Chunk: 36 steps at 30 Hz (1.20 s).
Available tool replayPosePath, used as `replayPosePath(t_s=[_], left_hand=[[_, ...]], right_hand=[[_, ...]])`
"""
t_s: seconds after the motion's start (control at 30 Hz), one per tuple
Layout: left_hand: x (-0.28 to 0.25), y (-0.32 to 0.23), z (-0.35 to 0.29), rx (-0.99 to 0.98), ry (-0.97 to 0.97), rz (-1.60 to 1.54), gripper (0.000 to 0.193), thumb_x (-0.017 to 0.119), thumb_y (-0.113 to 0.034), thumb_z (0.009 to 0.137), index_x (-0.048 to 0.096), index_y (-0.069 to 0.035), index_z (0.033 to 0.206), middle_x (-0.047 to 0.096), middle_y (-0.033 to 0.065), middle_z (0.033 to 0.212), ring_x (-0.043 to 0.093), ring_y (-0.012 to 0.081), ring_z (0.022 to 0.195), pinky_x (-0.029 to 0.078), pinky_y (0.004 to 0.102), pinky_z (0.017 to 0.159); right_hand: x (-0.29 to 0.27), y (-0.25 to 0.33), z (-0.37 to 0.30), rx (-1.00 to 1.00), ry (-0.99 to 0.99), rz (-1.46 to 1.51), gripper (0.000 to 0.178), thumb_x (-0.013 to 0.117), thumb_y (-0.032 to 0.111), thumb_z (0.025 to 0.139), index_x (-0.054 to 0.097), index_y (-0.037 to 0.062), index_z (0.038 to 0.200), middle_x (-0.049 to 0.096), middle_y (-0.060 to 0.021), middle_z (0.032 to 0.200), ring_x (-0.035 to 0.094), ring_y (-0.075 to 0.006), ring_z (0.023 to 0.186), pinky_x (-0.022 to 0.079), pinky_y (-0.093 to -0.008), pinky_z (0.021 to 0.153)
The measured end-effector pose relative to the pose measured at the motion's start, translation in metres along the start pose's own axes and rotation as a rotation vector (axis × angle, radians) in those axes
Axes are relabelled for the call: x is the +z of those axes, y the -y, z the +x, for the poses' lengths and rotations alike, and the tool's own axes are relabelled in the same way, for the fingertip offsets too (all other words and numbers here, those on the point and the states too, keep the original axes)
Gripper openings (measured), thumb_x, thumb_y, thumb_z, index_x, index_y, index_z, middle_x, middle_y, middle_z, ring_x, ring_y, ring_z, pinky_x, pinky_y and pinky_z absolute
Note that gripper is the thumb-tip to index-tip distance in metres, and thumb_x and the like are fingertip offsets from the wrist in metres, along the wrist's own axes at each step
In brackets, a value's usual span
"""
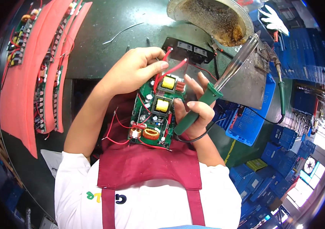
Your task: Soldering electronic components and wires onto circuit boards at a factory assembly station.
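Note:
A green circuit board [136,108] with two yellow-wrapped transformers, a copper-wound ring coil and loose red wires is in front of my chest. My left hand [137,68] is closed at its top end, thumb and finger pinching a thick red wire [166,54]. My right hand [200,110] is closed round the green handle of a soldering iron [186,124], whose metal barrel slants up and right, away from the board. Some fingers of that hand reach the board's right edge. Just beyond the board, a black socket panel [188,50] lies on the bench.
Pink foam strips [21,91] with several circuit boards between them lie at the left. A stained round metal basin [212,19] is at the back. On the right are a second soldering iron [281,95], a blue plastic basket [242,131] and a white glove [275,21].

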<state>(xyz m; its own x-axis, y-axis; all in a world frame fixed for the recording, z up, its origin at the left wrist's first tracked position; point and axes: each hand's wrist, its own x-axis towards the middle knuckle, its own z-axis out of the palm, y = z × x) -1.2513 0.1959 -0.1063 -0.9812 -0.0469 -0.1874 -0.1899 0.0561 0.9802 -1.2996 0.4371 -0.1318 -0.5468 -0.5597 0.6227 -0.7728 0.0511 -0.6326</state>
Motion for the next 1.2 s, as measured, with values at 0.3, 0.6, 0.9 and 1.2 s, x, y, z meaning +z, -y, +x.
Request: replayPosePath(t_s=[0.3,0.6,0.9,1.2], left_hand=[[-0.018,-0.003,-0.018,0.13,0.152,0.03,0.024,0.062,-0.021,0.114,0.068,0.0,0.105,0.072,0.0034,0.093,0.067,0.0107,0.091,0.053,0.0299,0.086],[0.017,0.001,-0.014,0.291,-0.505,0.556,0.019,0.08,-0.022,0.098,0.079,-0.004,0.104,0.077,0.0072,0.085,0.072,0.0208,0.075,0.049,0.0396,0.096],[0.017,0.017,0.0,0.351,-0.677,0.94,0.016,0.081,-0.026,0.09,0.082,-0.011,0.096,0.07,0.0076,0.109,0.064,0.0305,0.112,0.041,0.048,0.109],[0.013,0.038,0.013,0.297,-0.67,0.832,0.016,0.077,-0.022,0.086,0.076,-0.006,0.086,0.069,0.0135,0.122,0.063,0.0373,0.117,0.043,0.0507,0.111]], right_hand=[[0.012,-0.003,0.019,-0.097,0.027,-0.116,0.046,0.083,0.015,0.099,0.042,0.0193,0.12,0.062,-0.0317,0.142,0.07,-0.0409,0.127,0.056,-0.0515,0.104],[0.007,0.021,0.002,-0.027,0.042,-0.082,0.052,0.088,-0.008,0.086,0.051,0.018,0.113,0.063,-0.0291,0.134,0.065,-0.0135,0.071,0.054,-0.0285,0.065],[-0.021,0.011,0.018,-0.116,0.127,-0.345,0.034,0.082,0.024,0.101,0.062,0.0116,0.126,0.079,-0.0201,0.12,0.074,-0.0373,0.109,0.051,-0.0508,0.108],[-0.048,0.012,0.024,0.024,-0.335,0.076,0.049,0.06,0.052,0.112,0.057,0.0053,0.127,0.075,-0.0135,0.077,0.07,-0.0229,0.072,0.055,-0.0459,0.093]])
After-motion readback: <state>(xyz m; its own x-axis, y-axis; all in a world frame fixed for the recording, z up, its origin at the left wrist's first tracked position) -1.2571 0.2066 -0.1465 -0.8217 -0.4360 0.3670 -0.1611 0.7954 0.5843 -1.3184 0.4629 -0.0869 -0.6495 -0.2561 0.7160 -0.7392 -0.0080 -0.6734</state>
